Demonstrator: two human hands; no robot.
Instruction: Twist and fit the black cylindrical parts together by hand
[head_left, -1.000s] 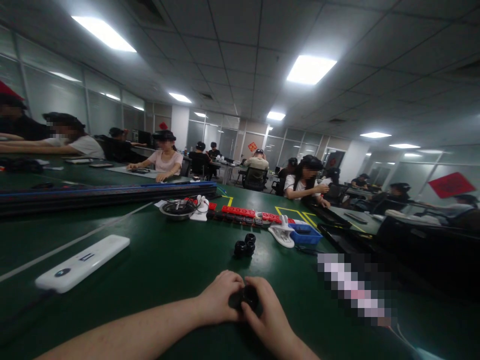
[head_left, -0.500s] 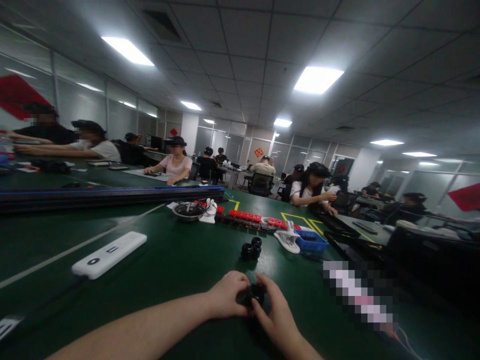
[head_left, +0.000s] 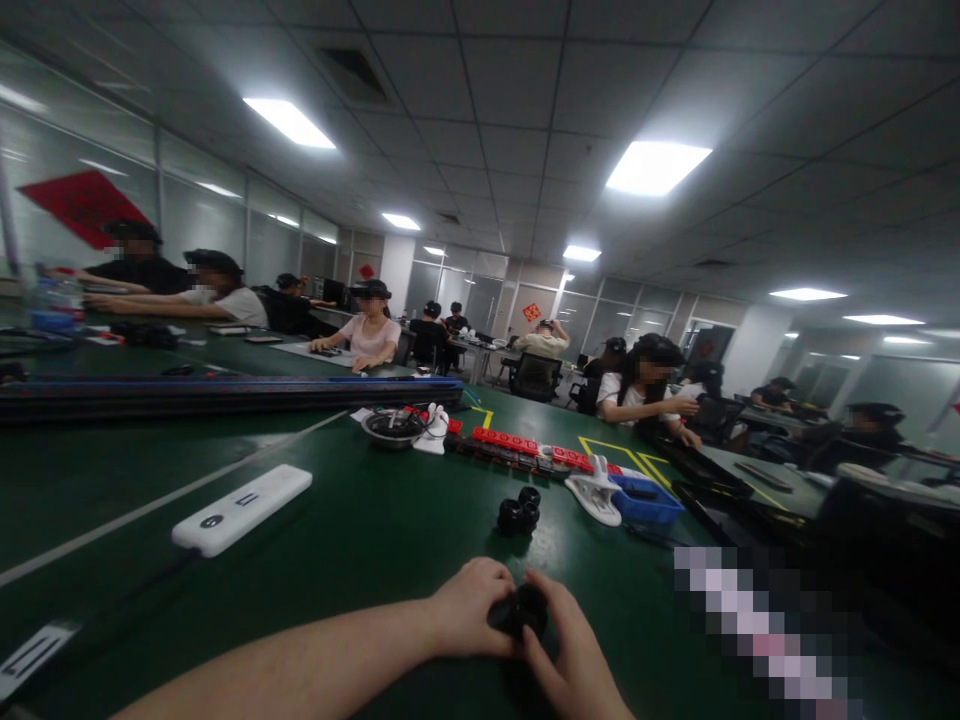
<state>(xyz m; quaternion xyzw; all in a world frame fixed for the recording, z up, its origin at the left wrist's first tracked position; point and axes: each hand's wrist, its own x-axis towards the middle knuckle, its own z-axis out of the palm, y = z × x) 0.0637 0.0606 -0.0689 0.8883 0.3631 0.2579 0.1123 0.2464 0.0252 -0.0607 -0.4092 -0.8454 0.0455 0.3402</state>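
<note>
In the head view, my left hand [head_left: 471, 605] comes in from the lower left with its fingers curled round a small black rounded piece [head_left: 529, 606]. My right hand [head_left: 571, 655] grips the same piece from the right, thumb in front and fingers behind. Dark glossy plastic is all I can make out; my fingers cover much of it, and whether it is one part or two joined cannot be told. Just beyond my hands, a small cluster of similar black round pieces [head_left: 517, 514] stands on the green tabletop [head_left: 375, 520].
Farther back lie a row of red blocks [head_left: 510, 441], two white clamps [head_left: 598, 493] and a blue basket [head_left: 651, 502]. A round dish [head_left: 393, 428] holds dark cable. To the left are a white power strip [head_left: 244, 510] and a long dark bar [head_left: 225, 397]. Several people sit beyond.
The view has shifted, so the tabletop things appear a little farther right and mostly lower. Both hands keep the black piece between them, with a slight shift of the fingers.
</note>
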